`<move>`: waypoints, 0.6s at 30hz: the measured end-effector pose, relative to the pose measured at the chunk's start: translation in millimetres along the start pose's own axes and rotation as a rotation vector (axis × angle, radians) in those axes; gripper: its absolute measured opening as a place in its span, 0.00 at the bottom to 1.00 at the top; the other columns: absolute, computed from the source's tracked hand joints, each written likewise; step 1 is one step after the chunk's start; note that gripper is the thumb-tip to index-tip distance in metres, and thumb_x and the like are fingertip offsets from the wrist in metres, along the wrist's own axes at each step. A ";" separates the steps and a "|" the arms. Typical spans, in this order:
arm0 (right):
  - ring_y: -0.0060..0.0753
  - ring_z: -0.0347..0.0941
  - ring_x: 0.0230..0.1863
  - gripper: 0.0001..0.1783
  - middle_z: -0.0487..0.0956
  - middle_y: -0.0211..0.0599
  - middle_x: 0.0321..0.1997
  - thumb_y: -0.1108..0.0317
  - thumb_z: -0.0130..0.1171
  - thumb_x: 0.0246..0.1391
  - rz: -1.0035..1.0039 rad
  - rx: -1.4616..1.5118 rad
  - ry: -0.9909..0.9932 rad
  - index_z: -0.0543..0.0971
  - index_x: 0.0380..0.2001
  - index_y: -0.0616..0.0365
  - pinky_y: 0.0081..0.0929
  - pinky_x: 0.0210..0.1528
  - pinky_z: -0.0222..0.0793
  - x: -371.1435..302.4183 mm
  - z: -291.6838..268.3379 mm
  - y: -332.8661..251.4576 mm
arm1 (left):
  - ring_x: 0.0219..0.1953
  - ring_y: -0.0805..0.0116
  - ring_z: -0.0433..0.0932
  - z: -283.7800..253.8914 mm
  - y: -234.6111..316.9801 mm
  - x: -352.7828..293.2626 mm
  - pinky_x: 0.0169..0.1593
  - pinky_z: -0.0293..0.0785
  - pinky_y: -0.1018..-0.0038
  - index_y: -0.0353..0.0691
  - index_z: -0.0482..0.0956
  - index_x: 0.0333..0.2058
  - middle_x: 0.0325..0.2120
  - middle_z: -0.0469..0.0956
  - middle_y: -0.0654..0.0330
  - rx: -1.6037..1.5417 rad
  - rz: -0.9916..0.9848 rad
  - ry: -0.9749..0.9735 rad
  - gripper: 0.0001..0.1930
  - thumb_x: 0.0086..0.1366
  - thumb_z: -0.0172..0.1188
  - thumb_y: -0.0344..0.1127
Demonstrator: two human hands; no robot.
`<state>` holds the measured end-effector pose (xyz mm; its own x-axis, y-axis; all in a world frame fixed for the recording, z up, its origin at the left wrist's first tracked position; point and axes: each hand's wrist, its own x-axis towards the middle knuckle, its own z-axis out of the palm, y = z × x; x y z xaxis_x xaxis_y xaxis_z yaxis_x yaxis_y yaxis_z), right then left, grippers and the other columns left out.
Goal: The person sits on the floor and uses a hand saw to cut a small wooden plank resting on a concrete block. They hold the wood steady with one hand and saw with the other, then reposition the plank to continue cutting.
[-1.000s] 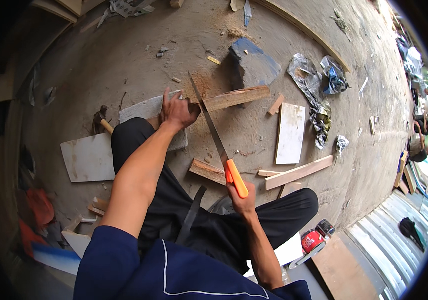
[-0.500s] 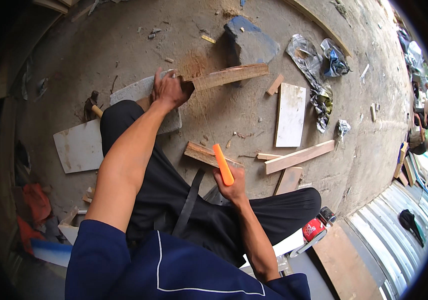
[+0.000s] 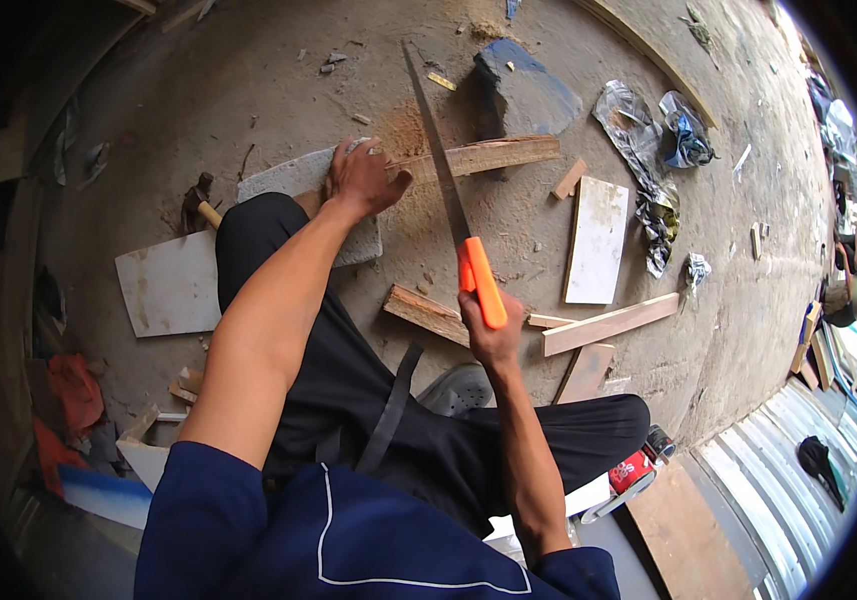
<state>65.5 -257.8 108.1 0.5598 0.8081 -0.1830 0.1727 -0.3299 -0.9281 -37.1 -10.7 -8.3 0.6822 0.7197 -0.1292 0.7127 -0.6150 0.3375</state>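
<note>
My left hand (image 3: pixel 358 185) presses down on the near end of a length of wood (image 3: pixel 503 153), its fingers curled over the far side and the thumb apart. Under that end lies a pale concrete block (image 3: pixel 288 178); the other end rests by a blue-stained grey block (image 3: pixel 528 90). In my right hand (image 3: pixel 495 330) is a hand saw (image 3: pixel 438 150), gripped by its orange handle. The blade points away from me and crosses over the wood; whether its teeth touch it I cannot tell. Sawdust lies on the floor beyond.
An offcut (image 3: pixel 428 314) lies before my right hand, near more wood strips (image 3: pixel 610 324) and a white board (image 3: pixel 598 240). A hammer (image 3: pixel 203 205) and a white panel (image 3: pixel 168 285) are by my left knee. Crumpled plastic (image 3: pixel 638 130) lies at far right, a red can (image 3: pixel 632 470) by my right knee.
The saw has moved forward and up with my right hand, and its blade now shows across the wood. My left hand stays on the wood, its thumb more spread. The view has shifted slightly.
</note>
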 end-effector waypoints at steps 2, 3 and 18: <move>0.37 0.68 0.14 0.08 0.69 0.43 0.14 0.70 0.60 0.47 -0.039 -0.048 -0.048 0.75 0.23 0.63 0.29 0.21 0.63 8.7 11.8 8.0 | 0.62 0.61 0.62 -8.0 3.2 2.3 0.68 0.40 0.60 0.38 0.82 0.35 0.44 0.78 0.50 0.011 -0.019 -0.065 0.27 0.57 0.51 0.58; 0.37 0.68 0.14 0.07 0.69 0.43 0.14 0.70 0.60 0.47 -0.079 -0.042 -0.046 0.75 0.23 0.63 0.29 0.21 0.63 12.4 19.9 11.4 | 0.62 0.62 0.62 -13.2 6.4 2.8 0.68 0.40 0.60 0.38 0.82 0.35 0.44 0.78 0.51 0.004 -0.024 -0.097 0.27 0.57 0.51 0.58; 0.46 0.73 0.19 0.05 0.73 0.45 0.18 0.71 0.60 0.42 -0.199 0.004 -0.089 0.76 0.23 0.60 0.31 0.23 0.68 21.6 36.9 29.1 | 0.57 0.65 0.68 -18.5 9.0 3.5 0.67 0.41 0.54 0.45 0.83 0.32 0.39 0.81 0.62 0.145 0.054 -0.091 0.17 0.56 0.54 0.50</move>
<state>52.6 -232.0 65.2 0.4415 0.8970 -0.0236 0.2690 -0.1574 -0.9502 -31.3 -7.8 11.5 0.7271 0.6566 -0.2006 0.6866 -0.6963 0.2093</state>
